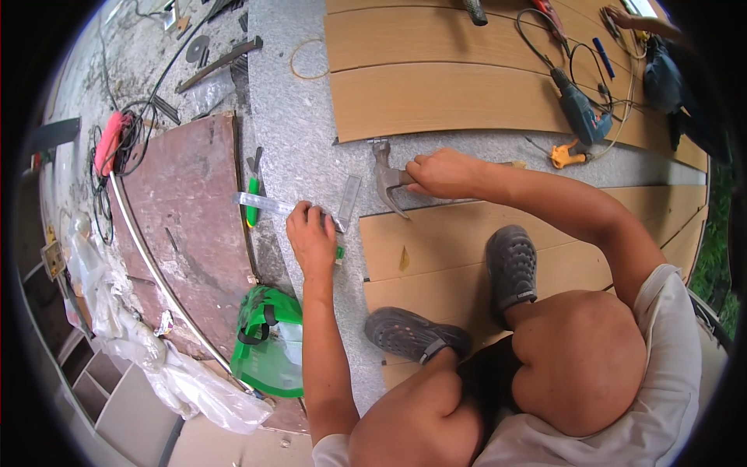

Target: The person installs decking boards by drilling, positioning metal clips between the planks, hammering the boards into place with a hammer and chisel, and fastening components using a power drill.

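My right hand (445, 173) is closed round the handle of a claw hammer (384, 173). The hammer's face is at the edge of a tan decking board (436, 97), where a small metal piece (377, 141) shows; whether they touch I cannot tell. On the grey sheet to the left, the fingers of my left hand (311, 237) curl over the corner of a silver L-shaped square (349, 201). One arm of the square reaches left across a green-handled cutter (253, 204). A small green thing (340, 253) shows beside my left hand, mostly hidden.
A drill (580, 105) and an orange clamp (566, 156) lie on the right, with cords. My shoes (511, 265) rest on the near boards. A green face shield (268, 342) lies at lower left by a brown panel (179, 202). Another person's hand (622, 19) is at far right.
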The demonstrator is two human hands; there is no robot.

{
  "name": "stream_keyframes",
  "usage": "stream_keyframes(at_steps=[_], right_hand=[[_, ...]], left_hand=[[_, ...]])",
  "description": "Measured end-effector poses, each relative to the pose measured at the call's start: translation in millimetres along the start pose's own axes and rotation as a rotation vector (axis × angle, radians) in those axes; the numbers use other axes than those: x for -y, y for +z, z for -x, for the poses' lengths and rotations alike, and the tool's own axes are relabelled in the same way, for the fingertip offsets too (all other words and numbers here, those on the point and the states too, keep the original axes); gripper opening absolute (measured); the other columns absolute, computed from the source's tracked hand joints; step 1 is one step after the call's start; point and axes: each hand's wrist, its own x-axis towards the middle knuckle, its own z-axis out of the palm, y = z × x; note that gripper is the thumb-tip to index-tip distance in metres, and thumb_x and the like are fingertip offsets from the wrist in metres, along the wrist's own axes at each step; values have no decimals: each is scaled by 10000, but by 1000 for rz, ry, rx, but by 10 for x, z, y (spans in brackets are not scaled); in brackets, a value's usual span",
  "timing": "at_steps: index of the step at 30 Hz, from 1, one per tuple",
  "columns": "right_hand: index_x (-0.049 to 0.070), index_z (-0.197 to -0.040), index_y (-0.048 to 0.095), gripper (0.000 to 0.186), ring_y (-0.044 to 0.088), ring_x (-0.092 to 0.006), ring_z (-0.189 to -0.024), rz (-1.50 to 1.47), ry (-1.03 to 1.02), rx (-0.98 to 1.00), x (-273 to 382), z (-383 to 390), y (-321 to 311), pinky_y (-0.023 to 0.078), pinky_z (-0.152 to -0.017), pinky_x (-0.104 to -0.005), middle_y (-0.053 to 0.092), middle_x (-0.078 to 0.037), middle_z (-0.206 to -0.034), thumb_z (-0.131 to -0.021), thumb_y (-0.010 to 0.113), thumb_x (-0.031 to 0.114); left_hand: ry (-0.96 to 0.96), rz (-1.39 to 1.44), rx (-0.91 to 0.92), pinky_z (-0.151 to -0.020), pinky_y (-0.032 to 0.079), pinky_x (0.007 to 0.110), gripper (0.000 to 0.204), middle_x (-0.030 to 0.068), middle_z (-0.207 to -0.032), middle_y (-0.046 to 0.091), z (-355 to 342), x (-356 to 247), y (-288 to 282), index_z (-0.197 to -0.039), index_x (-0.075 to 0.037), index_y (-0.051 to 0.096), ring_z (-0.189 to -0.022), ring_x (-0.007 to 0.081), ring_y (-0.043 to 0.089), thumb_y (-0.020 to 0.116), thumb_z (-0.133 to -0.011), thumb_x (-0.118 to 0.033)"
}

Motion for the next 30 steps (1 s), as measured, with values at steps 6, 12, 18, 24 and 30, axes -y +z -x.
stream_keyframes(at_steps=[6,12,18,24,30], right_hand=[[-6,-1061,598,395,704,-431,-832,45,-35,34,-123,90,25,575,-717,-511,690,-215,-958,-1044,564,387],[-8,-1034,591,405,697,-436,-795,62,-41,-21,-54,93,-6,571,-682,-513,676,-208,-921,-1041,564,396],[27,-1049,582,371,683,-445,-781,-162,90,4,1,698,12,571,-702,-532,679,-205,-924,-1016,607,395],[37,-1017,596,332,657,-459,-790,-418,256,-95,309,1503,-111,542,-693,-530,669,-219,-883,-965,700,348],[25,-1007,609,307,648,-447,-761,-582,557,-182,469,2393,-95,533,-681,-509,664,-210,-859,-944,730,301]], left_hand=[[17,-8,-18,-983,459,468,167,162,-1183,601,-89,-29,30,-968,-17,662,-1114,373,557,757,-838,-63],[20,-46,-38,-946,468,460,141,160,-1144,609,-143,44,-4,-941,-16,658,-1073,366,567,750,-845,-65],[142,-57,-121,-870,496,458,112,127,-1007,645,-768,249,19,-983,-54,679,-951,339,603,707,-884,-99],[318,-289,-187,-830,517,461,195,140,-1018,662,-2529,788,-203,-1089,-48,674,-963,344,620,599,-911,-67],[297,-322,-126,-1009,514,456,462,164,-1350,630,-3991,1027,-6,-1395,-59,561,-1148,412,619,525,-934,-52]])
